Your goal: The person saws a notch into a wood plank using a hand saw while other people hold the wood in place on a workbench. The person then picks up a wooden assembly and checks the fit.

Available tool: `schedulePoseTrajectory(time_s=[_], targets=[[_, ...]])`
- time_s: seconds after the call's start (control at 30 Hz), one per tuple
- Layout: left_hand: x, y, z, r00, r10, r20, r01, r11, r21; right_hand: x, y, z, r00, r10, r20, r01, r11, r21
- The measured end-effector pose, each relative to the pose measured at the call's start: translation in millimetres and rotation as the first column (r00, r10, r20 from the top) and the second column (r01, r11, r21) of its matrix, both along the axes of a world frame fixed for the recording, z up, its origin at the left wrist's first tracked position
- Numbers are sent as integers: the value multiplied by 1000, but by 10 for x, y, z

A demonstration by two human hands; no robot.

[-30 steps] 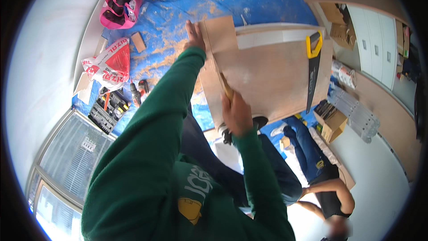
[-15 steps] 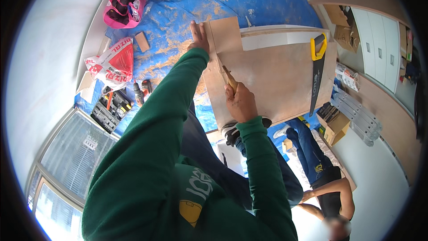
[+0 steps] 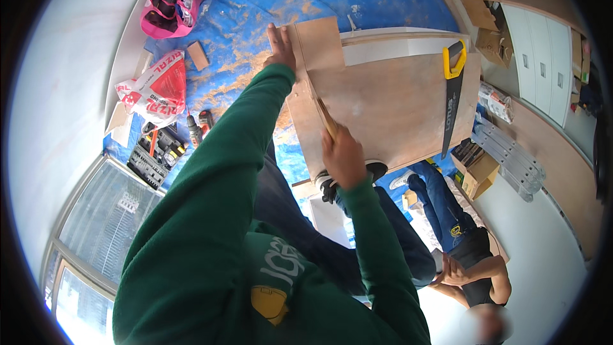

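A large plywood sheet (image 3: 383, 115) lies before me, with a line running down near its left side. My left hand (image 3: 280, 48) rests on the sheet's far left edge, its visible fingers stretched out. In my closed right hand (image 3: 345, 158) is a slim wooden-handled tool (image 3: 327, 120). Its far end is at the line on the plywood; the frames do not show its kind clearly. To the right of my right hand, a handsaw (image 3: 452, 99) with a yellow and black handle lies across the sheet.
Sawdust-strewn blue tarp (image 3: 255, 9) covers the floor. At left are a pink bag (image 3: 153, 22), a red-and-white plastic bag (image 3: 156, 92), power drills (image 3: 195, 130) and an open tool case (image 3: 156, 153). At right are a folded ladder (image 3: 511, 160) and another person (image 3: 472, 262).
My right hand has moved slightly down and right, and the tool in it now slants differently, its far end lower. My left hand stays on the sheet's edge. The other person's hands have come together.
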State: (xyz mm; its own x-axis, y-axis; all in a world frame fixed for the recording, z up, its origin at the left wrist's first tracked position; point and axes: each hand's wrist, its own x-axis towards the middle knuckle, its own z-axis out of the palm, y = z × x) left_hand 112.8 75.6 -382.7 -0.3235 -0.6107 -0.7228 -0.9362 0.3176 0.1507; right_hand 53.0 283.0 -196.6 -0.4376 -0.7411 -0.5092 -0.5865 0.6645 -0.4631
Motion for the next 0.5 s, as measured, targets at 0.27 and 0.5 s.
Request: schedulePoseTrajectory(time_s=[0.27,0.5], targets=[[220,-7,-119,999,10,51,-9,1000,-27,140,273,991,982,-118,148,103,989,109],[181,43,-307,998,-30,58,39,986,-164,114,528,1485,992,-90,85,83,993,80]])
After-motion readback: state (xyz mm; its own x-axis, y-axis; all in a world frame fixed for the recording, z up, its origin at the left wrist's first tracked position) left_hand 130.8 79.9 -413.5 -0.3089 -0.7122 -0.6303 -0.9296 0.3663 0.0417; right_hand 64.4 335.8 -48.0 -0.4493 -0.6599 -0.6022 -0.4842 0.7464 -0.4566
